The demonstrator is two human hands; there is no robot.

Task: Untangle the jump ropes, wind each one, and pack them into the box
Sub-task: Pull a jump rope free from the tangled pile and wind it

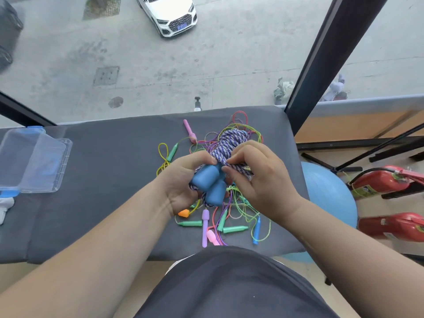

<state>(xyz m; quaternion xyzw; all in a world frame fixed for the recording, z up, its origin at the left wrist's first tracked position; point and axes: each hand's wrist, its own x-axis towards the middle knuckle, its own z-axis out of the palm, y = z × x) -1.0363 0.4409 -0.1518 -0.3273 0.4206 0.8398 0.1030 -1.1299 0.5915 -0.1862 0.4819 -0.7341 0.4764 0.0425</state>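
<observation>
Our left hand (pixel 181 182) grips the two blue handles (pixel 207 182); right hand (pixel 259 180) pinches a wrap of the purple-white braided rope (pixel 229 143) — first rope nearly wound, we judge. Beneath both hands the thin-rope tangle (pixel 231 214) lies unsorted. Clear box (pixel 34 161), far left of the left hand, shows no rope inside. Nothing readable — fire extinguisher (pixel 380 182) label and white car (pixel 169 12) plate blurred.
</observation>
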